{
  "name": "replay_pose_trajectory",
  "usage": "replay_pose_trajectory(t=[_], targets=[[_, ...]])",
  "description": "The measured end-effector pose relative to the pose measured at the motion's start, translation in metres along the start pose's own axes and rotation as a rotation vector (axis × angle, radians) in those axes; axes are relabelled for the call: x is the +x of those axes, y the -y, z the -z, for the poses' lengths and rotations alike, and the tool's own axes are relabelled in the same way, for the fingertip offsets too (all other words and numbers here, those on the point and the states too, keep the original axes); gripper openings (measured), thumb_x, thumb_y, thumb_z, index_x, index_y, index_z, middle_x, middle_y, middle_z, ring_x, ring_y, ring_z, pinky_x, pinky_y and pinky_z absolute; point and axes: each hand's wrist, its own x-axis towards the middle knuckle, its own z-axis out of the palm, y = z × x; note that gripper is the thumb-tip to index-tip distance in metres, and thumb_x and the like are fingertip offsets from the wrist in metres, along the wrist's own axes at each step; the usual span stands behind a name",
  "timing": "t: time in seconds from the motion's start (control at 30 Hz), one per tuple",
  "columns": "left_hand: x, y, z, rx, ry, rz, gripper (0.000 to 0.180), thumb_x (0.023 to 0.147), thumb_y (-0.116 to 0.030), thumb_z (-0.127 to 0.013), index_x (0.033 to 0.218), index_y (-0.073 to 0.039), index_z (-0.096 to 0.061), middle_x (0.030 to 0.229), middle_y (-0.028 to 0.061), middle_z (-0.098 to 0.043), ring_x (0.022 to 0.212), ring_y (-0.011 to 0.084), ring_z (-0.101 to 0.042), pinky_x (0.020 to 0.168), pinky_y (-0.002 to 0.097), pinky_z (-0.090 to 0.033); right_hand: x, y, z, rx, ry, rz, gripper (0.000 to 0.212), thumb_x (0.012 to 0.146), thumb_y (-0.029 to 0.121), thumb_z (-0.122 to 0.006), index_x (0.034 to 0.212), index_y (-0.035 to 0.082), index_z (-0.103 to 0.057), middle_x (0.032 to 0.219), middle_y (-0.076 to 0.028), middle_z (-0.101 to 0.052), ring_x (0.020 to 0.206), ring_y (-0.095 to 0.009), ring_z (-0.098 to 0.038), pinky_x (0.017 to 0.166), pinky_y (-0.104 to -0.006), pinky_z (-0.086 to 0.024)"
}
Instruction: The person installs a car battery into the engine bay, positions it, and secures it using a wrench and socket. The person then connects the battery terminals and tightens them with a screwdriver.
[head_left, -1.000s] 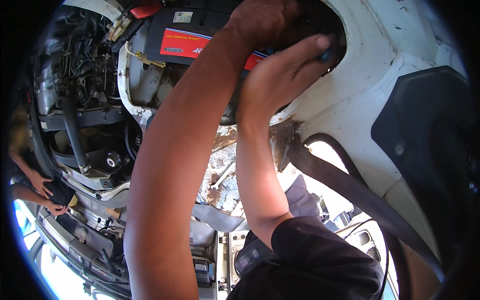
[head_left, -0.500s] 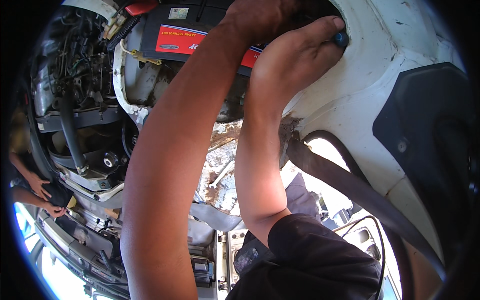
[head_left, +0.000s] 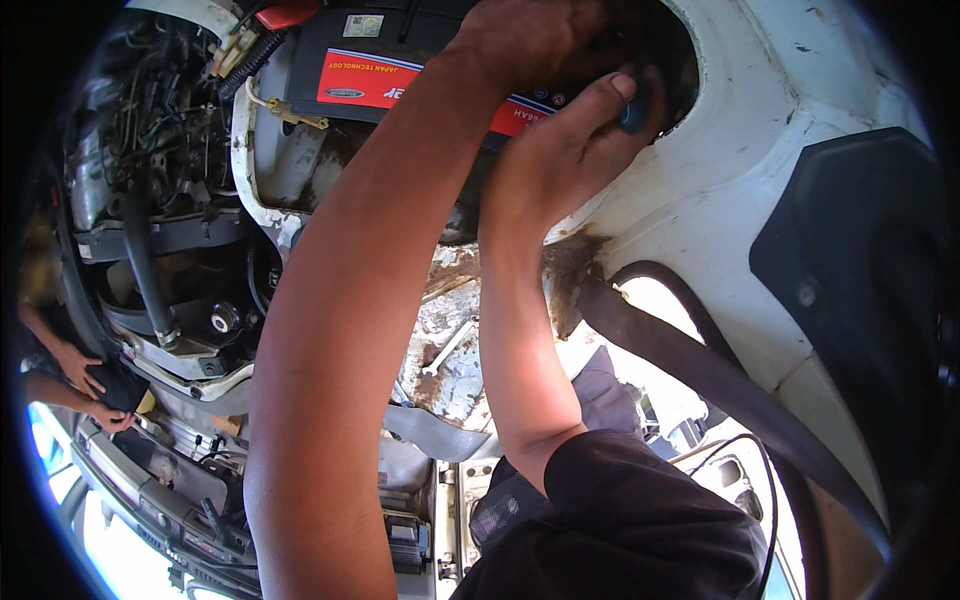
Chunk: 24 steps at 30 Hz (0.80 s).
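We note a white body panel (head_left: 745, 110) with a large opening. Within it, at the top of the view, we find a dark battery (head_left: 385, 50) with a red label. The left hand (head_left: 535, 40) reaches over the battery; its fingers lie in shadow, and we cannot tell its grip. The right hand (head_left: 560, 150), just below, is closed round a blue-ended handle (head_left: 631, 115). We record a wrench (head_left: 450, 348) lying on peeling, rusted metal (head_left: 455, 382).
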Motion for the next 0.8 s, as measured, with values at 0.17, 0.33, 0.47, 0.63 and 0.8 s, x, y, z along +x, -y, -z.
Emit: replay_pose_trajectory(t=[0.17, 0.33, 0.47, 0.63, 0.8], targets=[[-0.004, -0.004, 0.009, 0.015, -0.025, -0.008, 0.048, 0.104, -0.052, -0.062, 0.141, -0.022, -0.068, 0.121, 0.0212, -0.078, 0.119, 0.0418, -0.071, 0.114, 0.0589, -0.046, -0.002, -0.003, 0.009, 0.011, 0.055, -0.002, 0.055, 0.118, 0.033, -0.043, 0.156, -0.008, -0.044, 0.148, -0.026, -0.056, 0.131, -0.031, -0.06, 0.112, -0.0383, -0.045], [0.003, -0.009, 0.015, 0.063, 0.113, 0.068, 0.049, 0.105, -0.052, -0.06, 0.142, -0.021, -0.068, 0.122, 0.0225, -0.077, 0.121, 0.042, -0.07, 0.118, 0.0594, -0.042, -0.003, 0.003, 0.009, 0.127, 0.087, -0.061, 0.06, 0.12, 0.034, -0.04, 0.163, -0.007, -0.031, 0.155, -0.026, -0.051, 0.137, -0.034, -0.058, 0.116, -0.0408, -0.043], [-0.003, -0.009, 0.012, 0.036, -0.01, -0.01, 0.05, 0.104, -0.053, -0.06, 0.142, -0.021, -0.068, 0.12, 0.0223, -0.078, 0.119, 0.042, -0.071, 0.116, 0.0592, -0.044, 0.023, 0.017, -0.003, 0.046, 0.064, -0.011, 0.054, 0.119, 0.034, -0.042, 0.138, -0.016, -0.056, 0.135, -0.028, -0.065, 0.12, -0.03, -0.065, 0.107, -0.0392, -0.048], [0.0, -0.003, 0.004, -0.002, 0.071, -0.002, 0.049, 0.103, -0.051, -0.061, 0.14, -0.021, -0.069, 0.126, 0.0202, -0.077, 0.122, 0.0411, -0.07, 0.115, 0.0592, -0.045, 0.024, 0.015, -0.01, -0.091, -0.05, 0.139, 0.058, 0.12, 0.036, -0.04, 0.138, -0.017, -0.056, 0.137, -0.029, -0.065, 0.123, -0.032, -0.065, 0.109, -0.0418, -0.047], [0.002, -0.001, -0.004, 0.091, -0.094, -0.101, 0.047, 0.103, -0.051, -0.06, 0.138, -0.021, -0.07, 0.137, 0.0189, -0.073, 0.129, 0.0405, -0.066, 0.116, 0.0593, -0.045, -0.012, -0.016, 0.005, 0.048, -0.051, 0.107, 0.06, 0.121, 0.036, -0.039, 0.148, -0.016, -0.049, 0.142, -0.029, -0.062, 0.127, -0.032, -0.062, 0.112, -0.0436, -0.045]])
